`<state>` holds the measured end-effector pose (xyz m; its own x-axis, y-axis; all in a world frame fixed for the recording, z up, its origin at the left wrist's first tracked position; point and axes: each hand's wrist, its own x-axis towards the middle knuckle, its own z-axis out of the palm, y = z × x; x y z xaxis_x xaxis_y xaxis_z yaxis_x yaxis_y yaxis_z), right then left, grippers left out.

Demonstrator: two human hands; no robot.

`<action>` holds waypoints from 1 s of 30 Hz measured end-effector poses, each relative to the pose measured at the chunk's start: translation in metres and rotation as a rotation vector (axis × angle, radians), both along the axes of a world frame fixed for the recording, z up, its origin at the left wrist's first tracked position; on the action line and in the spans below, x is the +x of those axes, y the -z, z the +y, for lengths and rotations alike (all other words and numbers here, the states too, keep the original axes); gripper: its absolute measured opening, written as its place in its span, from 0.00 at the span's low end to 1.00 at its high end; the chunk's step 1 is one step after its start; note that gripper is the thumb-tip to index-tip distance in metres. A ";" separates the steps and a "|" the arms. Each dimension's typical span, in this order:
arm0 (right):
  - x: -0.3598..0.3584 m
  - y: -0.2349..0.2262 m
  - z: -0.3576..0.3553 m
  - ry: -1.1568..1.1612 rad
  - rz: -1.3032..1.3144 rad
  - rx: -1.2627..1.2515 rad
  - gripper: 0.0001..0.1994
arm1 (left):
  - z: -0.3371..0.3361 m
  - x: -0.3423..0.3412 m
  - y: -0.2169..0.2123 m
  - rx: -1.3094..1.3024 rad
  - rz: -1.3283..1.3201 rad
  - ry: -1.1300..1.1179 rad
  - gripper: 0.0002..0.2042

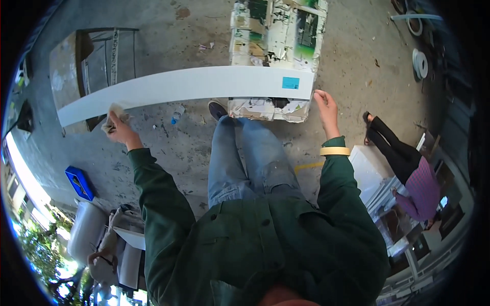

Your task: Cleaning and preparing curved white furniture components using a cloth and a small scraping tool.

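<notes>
A long white board [194,85] lies across a paint-stained stand [278,35], bowed by the lens, with a small blue sticker [290,82] near its right end. My left hand [118,127] is closed on a crumpled pale cloth [113,116] pressed against the board's near edge toward the left end. My right hand [325,104] rests with its fingers on the board's right end, holding nothing. A roll of tan tape [334,151] sits around my right wrist over the green sleeve.
A concrete floor [168,148] spreads below. A metal frame [104,56] stands far left, a blue crate [79,182] lower left, a plastic bottle [177,114] under the board. Another person [408,173] crouches at right beside white panels [370,171]. Coiled hoses [419,61] lie upper right.
</notes>
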<state>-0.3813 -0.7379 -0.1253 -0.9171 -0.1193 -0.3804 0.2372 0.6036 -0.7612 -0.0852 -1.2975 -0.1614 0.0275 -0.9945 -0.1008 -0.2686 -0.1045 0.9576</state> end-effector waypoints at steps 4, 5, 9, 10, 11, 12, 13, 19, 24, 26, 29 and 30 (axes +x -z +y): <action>0.013 0.001 0.002 -0.037 -0.162 -0.094 0.11 | 0.064 -0.055 0.021 -0.622 -0.733 0.542 0.14; 0.013 0.000 0.006 -0.017 -0.181 -0.110 0.10 | 0.108 -0.089 0.024 -0.722 -0.764 0.535 0.16; 0.020 0.000 0.028 0.088 -0.270 -0.211 0.09 | 0.240 -0.180 0.024 -0.641 -0.592 0.733 0.23; 0.020 0.000 0.029 0.096 -0.284 -0.231 0.10 | 0.266 -0.193 0.026 -0.608 -0.583 0.904 0.23; 0.021 0.002 0.033 0.119 -0.286 -0.226 0.10 | 0.303 -0.218 0.022 -0.662 -0.509 0.943 0.23; 0.022 0.005 0.035 0.172 -0.288 -0.246 0.10 | 0.334 -0.232 0.017 -0.592 -0.526 1.040 0.25; 0.024 0.006 0.034 0.222 -0.290 -0.265 0.10 | 0.355 -0.244 0.021 -0.538 -0.446 1.195 0.28; 0.030 0.006 0.019 0.426 -0.312 -0.321 0.12 | 0.417 -0.291 0.006 -0.547 -0.230 1.590 0.27; 0.044 0.009 0.014 0.405 -0.296 -0.324 0.13 | 0.343 -0.233 0.012 -0.602 -0.243 1.546 0.32; 0.053 0.009 0.015 0.432 -0.278 -0.331 0.13 | 0.287 -0.188 0.007 -0.561 -0.425 1.536 0.38; 0.070 0.006 0.004 0.473 -0.259 -0.364 0.11 | 0.184 -0.116 0.014 -0.582 -0.646 1.308 0.35; 0.078 0.004 0.000 0.499 -0.258 -0.381 0.10 | 0.156 -0.101 0.011 -0.561 -0.703 1.216 0.33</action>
<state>-0.3034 -0.7380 -0.1290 -0.7825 0.1255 -0.6098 0.6205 0.0760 -0.7805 -0.1858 -1.1411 -0.1727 -0.9359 -0.3512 -0.0286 -0.3272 0.8359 0.4407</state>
